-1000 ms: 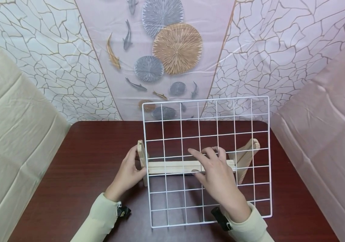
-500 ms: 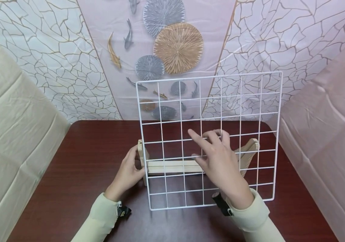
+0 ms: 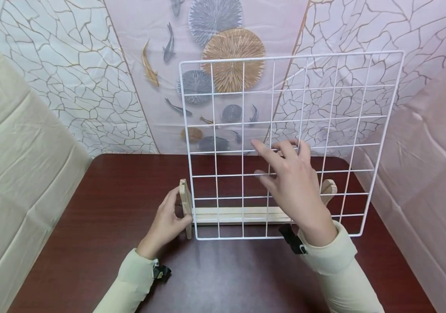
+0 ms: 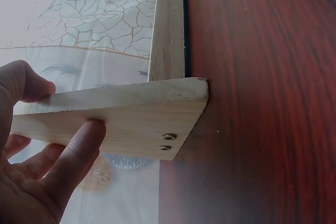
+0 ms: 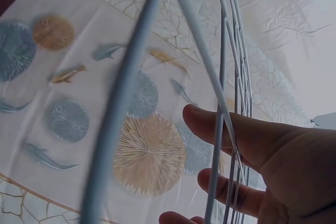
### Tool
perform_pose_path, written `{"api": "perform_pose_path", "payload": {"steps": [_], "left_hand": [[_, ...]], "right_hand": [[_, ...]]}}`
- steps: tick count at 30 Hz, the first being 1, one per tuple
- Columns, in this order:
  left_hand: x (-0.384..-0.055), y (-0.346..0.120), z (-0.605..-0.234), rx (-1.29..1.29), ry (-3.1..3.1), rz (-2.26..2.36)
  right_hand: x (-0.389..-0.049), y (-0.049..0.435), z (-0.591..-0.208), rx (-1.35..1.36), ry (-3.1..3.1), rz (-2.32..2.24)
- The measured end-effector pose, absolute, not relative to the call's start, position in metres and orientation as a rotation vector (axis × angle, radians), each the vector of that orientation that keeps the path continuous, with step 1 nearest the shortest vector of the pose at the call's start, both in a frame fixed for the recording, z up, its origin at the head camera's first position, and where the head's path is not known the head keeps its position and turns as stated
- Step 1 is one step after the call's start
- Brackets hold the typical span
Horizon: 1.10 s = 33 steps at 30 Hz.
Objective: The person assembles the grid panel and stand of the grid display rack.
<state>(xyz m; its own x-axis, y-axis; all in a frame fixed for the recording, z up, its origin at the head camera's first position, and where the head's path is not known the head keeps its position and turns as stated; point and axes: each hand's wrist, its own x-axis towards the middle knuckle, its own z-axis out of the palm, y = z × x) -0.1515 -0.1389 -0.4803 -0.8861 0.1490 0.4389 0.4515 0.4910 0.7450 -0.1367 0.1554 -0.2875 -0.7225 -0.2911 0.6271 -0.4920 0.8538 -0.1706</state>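
Observation:
In the head view my right hand [image 3: 299,187] holds up a white wire grid panel [image 3: 243,151], some fingers hooked over its wires and the index finger extended. The grid stands nearly upright, its lower edge in front of a pale wooden frame. That frame has a crossbar [image 3: 238,214], a left side board [image 3: 185,195] and a right side board [image 3: 328,189], partly hidden by my wrist and the grid. My left hand [image 3: 168,221] grips the left board. The left wrist view shows thumb and fingers on this board [image 4: 126,119], near two metal screw heads [image 4: 167,141].
A dark red-brown table [image 3: 101,243] lies under everything. Behind it hangs a patterned cloth [image 3: 70,87]; plain beige cloth walls [image 3: 7,174] close in both sides. Black straps [image 3: 162,272] are on both wrists.
My right hand has raised the wire grid and tilted it more upright, bringing its lower edge up to the crossbar. My left hand stays on the left board.

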Motion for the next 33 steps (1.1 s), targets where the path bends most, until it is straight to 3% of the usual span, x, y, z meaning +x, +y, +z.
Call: {"api": "perform_pose_path", "payload": {"steps": [33], "left_hand": [[-0.15,-0.138,-0.482,-0.492,-2.403,-1.375]], "right_hand": [[-0.175,0.146,-0.244,0.565,-2.264,0.509]]}}
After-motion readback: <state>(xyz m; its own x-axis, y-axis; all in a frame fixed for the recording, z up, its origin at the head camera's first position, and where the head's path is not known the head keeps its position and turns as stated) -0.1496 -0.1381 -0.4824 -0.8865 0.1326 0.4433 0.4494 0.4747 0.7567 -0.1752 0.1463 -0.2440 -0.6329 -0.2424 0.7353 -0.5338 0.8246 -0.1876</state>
